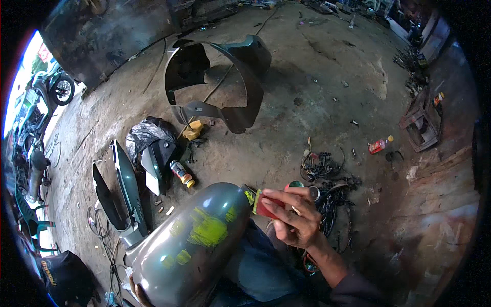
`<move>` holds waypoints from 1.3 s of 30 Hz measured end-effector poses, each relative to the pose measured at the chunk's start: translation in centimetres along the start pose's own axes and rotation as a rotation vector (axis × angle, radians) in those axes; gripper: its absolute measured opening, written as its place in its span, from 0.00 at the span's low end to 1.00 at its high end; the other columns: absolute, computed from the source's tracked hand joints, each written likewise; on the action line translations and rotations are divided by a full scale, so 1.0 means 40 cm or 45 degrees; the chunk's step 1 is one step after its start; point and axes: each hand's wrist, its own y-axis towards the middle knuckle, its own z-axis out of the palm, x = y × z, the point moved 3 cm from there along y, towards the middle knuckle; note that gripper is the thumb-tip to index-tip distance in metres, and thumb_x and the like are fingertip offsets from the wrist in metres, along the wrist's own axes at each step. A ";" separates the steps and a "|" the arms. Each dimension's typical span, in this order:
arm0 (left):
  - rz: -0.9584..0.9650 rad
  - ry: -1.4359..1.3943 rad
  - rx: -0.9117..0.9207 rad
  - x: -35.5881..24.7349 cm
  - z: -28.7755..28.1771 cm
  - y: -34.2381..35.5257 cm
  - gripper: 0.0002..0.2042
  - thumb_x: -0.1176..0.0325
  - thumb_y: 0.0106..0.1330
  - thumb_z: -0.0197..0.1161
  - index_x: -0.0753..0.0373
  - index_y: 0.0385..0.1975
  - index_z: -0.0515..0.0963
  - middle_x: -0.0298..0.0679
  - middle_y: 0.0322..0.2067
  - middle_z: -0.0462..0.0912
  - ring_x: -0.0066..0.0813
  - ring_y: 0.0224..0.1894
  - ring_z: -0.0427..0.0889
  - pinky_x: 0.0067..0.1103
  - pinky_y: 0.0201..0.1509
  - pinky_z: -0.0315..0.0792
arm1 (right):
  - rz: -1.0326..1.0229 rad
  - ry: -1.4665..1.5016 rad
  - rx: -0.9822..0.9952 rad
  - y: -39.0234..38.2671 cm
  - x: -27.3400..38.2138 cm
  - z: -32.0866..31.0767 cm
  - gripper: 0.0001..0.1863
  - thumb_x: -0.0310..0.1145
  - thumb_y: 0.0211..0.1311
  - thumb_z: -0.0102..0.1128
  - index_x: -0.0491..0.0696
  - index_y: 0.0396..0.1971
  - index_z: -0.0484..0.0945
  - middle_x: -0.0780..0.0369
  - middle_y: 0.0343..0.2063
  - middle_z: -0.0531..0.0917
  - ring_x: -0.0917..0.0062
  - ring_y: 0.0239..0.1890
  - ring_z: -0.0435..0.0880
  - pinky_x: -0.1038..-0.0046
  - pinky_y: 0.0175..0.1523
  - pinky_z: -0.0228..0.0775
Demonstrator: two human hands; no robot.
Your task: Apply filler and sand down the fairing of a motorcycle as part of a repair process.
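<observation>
A glossy grey curved motorcycle body panel (pixel 169 258) rests across my lap, with several yellow-green patches of filler paste (pixel 208 228) on its upper face. My left hand (pixel 137 292) holds the panel by its lower left edge; only a few fingers show. Just off the panel's right end, my right hand (pixel 298 217) pinches a flat red spreader (pixel 267 205) with yellow-green paste along its edge. More of that paste shows on a small flat piece (pixel 249 197) beside the panel's tip. Behind my right fingers stands a green-rimmed can (pixel 293 184), partly hidden.
A large dark fairing (pixel 245 97) stands on the floor ahead. To the left lie long dark panels (pixel 128 179), a black plastic bag (pixel 148 135) and a yellow-capped bottle (pixel 182 174). Tangled wiring (pixel 332 204), a red bottle (pixel 381 145) and a wooden frame (pixel 422 121) are at right.
</observation>
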 end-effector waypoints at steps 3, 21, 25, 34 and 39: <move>0.012 -0.015 0.026 -0.003 0.002 0.017 0.76 0.46 0.32 0.94 0.55 0.85 0.49 0.55 0.83 0.49 0.58 0.83 0.54 0.51 0.84 0.53 | -0.061 0.051 0.081 0.002 -0.016 0.015 0.22 0.33 0.69 0.65 0.51 0.62 0.88 0.63 0.62 0.88 0.68 0.52 0.84 0.66 0.63 0.75; 0.017 -0.105 0.102 -0.004 -0.038 0.052 0.76 0.43 0.33 0.94 0.54 0.85 0.49 0.57 0.82 0.50 0.59 0.82 0.57 0.52 0.83 0.56 | -0.040 0.111 -0.029 -0.106 -0.050 0.029 0.20 0.29 0.65 0.67 0.50 0.57 0.91 0.66 0.60 0.90 0.72 0.51 0.83 0.69 0.61 0.76; 0.023 -0.141 0.100 -0.001 -0.044 0.048 0.75 0.42 0.34 0.93 0.54 0.85 0.49 0.58 0.82 0.51 0.59 0.82 0.57 0.52 0.83 0.56 | -0.062 0.188 -0.039 -0.045 -0.034 0.004 0.21 0.29 0.64 0.67 0.51 0.57 0.90 0.68 0.59 0.90 0.72 0.49 0.83 0.69 0.61 0.76; 0.029 -0.235 0.036 0.008 -0.061 0.027 0.75 0.41 0.34 0.93 0.54 0.85 0.49 0.59 0.81 0.51 0.60 0.81 0.59 0.52 0.83 0.57 | -0.111 0.165 0.063 -0.077 -0.053 0.021 0.17 0.32 0.66 0.67 0.53 0.54 0.92 0.69 0.58 0.91 0.71 0.49 0.83 0.70 0.59 0.78; 0.042 -0.290 0.012 0.022 -0.067 0.023 0.75 0.40 0.35 0.93 0.53 0.85 0.49 0.60 0.81 0.52 0.60 0.81 0.59 0.53 0.82 0.58 | -0.072 0.043 0.011 -0.091 -0.056 -0.009 0.18 0.33 0.64 0.67 0.56 0.53 0.93 0.71 0.57 0.91 0.71 0.49 0.82 0.70 0.59 0.78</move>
